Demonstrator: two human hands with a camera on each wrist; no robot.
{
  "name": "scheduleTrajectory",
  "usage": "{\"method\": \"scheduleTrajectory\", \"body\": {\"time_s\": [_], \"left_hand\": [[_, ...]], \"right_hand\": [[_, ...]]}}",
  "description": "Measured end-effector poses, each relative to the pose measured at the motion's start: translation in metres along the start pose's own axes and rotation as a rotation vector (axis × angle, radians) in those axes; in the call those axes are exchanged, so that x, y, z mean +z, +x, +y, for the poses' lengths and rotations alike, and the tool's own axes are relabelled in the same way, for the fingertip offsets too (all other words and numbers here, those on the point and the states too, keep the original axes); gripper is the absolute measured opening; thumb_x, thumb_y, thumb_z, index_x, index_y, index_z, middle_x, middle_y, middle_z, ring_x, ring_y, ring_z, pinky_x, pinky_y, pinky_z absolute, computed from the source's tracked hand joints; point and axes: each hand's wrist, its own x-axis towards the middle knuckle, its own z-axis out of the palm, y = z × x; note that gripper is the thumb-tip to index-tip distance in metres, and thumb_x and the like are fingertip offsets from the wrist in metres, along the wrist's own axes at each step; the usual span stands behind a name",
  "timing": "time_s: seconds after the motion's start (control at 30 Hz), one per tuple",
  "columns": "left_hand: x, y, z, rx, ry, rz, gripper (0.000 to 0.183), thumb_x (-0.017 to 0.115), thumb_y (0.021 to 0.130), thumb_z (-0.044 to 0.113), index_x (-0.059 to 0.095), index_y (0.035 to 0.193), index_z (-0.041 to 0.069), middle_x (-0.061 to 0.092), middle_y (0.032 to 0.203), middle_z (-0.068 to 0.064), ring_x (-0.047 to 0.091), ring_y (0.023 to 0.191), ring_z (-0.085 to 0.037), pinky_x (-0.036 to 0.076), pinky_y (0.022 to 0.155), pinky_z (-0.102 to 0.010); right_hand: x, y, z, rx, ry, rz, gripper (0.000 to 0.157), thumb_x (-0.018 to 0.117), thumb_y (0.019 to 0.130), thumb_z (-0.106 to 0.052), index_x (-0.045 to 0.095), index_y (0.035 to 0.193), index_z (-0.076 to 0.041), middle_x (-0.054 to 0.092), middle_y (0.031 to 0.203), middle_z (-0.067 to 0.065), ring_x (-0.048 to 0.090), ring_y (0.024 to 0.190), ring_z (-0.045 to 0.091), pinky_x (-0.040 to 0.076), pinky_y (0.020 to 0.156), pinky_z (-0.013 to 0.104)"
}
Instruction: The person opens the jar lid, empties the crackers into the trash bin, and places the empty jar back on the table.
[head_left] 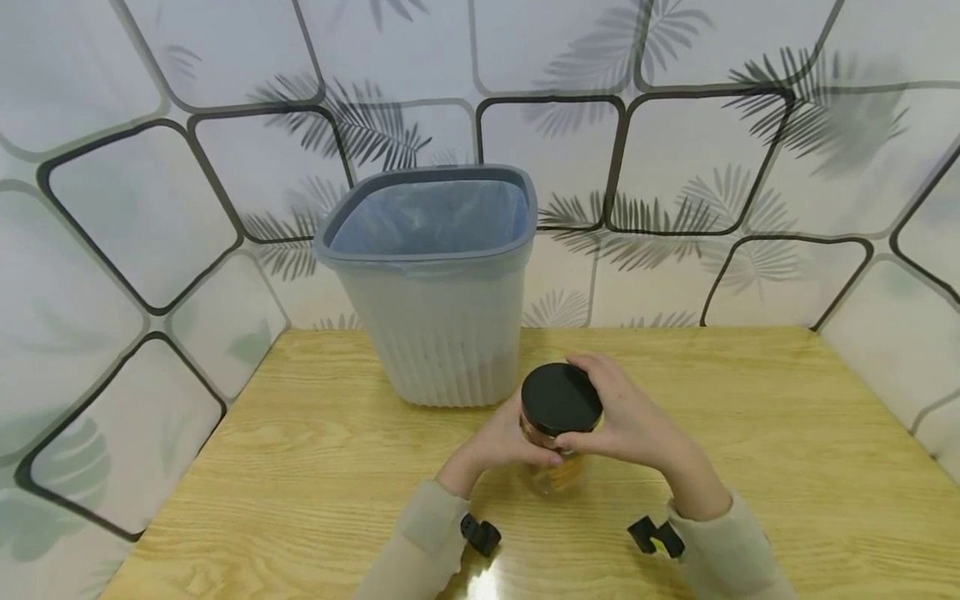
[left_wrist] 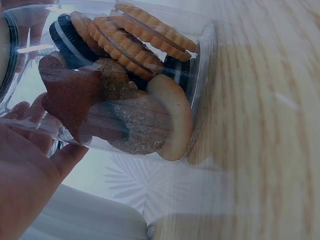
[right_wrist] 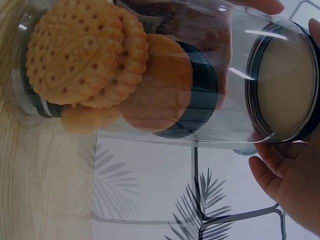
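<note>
Grasping clear jar [right_wrist: 230,122] of cookies [right_wrist: 75,55] around its body with left hand [head_left: 502,435] and gripping black lid [head_left: 561,397] with right hand [head_left: 628,417]; holding jar upright at counter [head_left: 300,467], in front and right of bin [head_left: 442,321].

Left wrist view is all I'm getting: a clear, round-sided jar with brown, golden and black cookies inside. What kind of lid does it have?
Observer: A round, flat, black lid, seen from above in the head view.
Operator: Ooh, and what's the other hand doing?
Observer: The right hand grips that lid, thumb at the near edge and fingers at the far one.
Operator: How do the cookies look from the other side of the jar?
Observer: There, a round, golden, scalloped cookie shows its flat face, with small holes and a stamped pattern.
</note>
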Motion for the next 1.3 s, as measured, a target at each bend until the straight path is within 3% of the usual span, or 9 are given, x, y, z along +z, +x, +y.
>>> {"method": "scheduleTrajectory", "body": {"time_s": [0.27, 0.63, 0.87, 0.97, 1.2, 1.3], "left_hand": [[0.000, -0.001, -0.001, 0.003, 0.016, 0.009, 0.093, 0.068, 0.068, -0.014, 0.012, 0.140, 0.006, 0.026, 0.139, -0.015, 0.033, 0.122, -0.017, 0.026, 0.100, -0.034], [-0.001, -0.001, -0.004, 0.051, -0.002, -0.008, 0.090, 0.072, 0.073, 0.004, 0.012, 0.141, 0.007, 0.026, 0.140, -0.012, 0.033, 0.122, -0.019, 0.027, 0.100, -0.035], [-0.005, 0.000, -0.025, 0.036, 0.015, -0.005, 0.095, 0.074, 0.072, 0.010, 0.011, 0.142, 0.022, 0.024, 0.142, -0.001, 0.029, 0.125, -0.018, 0.024, 0.101, -0.036], [-0.005, 0.000, -0.027, 0.052, 0.007, -0.009, 0.094, 0.074, 0.072, 0.014, 0.011, 0.142, 0.023, 0.025, 0.141, -0.001, 0.031, 0.124, -0.019, 0.024, 0.101, -0.036], [-0.001, 0.000, -0.002, 0.077, -0.043, -0.002, 0.092, 0.073, 0.072, 0.019, 0.013, 0.141, 0.011, 0.030, 0.137, -0.014, 0.036, 0.121, -0.020, 0.029, 0.099, -0.036], [-0.001, 0.000, -0.002, 0.067, -0.038, -0.002, 0.093, 0.074, 0.072, 0.016, 0.012, 0.141, 0.010, 0.029, 0.137, -0.016, 0.035, 0.121, -0.020, 0.029, 0.099, -0.035]], "right_hand": [[-0.001, 0.000, 0.000, -0.021, 0.018, -0.002, 0.084, 0.073, 0.071, -0.038, 0.030, 0.134, -0.003, 0.035, 0.130, 0.015, 0.037, 0.116, 0.029, 0.037, 0.088, 0.049], [-0.003, 0.000, 0.001, -0.062, 0.035, 0.009, 0.076, 0.074, 0.071, -0.028, 0.033, 0.130, -0.002, 0.036, 0.130, 0.015, 0.040, 0.114, 0.031, 0.038, 0.087, 0.049], [-0.003, 0.000, 0.001, -0.079, 0.045, 0.027, 0.075, 0.074, 0.070, -0.024, 0.034, 0.129, 0.000, 0.037, 0.129, 0.017, 0.041, 0.113, 0.031, 0.038, 0.086, 0.049], [-0.002, 0.001, 0.001, -0.092, 0.052, 0.045, 0.074, 0.074, 0.070, -0.022, 0.035, 0.128, 0.001, 0.038, 0.129, 0.018, 0.041, 0.114, 0.031, 0.038, 0.087, 0.049], [0.000, 0.001, 0.002, -0.124, 0.072, 0.095, 0.068, 0.073, 0.071, -0.020, 0.037, 0.125, -0.001, 0.036, 0.131, 0.017, 0.039, 0.115, 0.033, 0.037, 0.086, 0.051], [0.001, 0.001, 0.001, -0.114, 0.069, 0.098, 0.068, 0.073, 0.071, -0.020, 0.037, 0.125, -0.001, 0.036, 0.132, 0.016, 0.038, 0.116, 0.032, 0.037, 0.087, 0.050]]}}
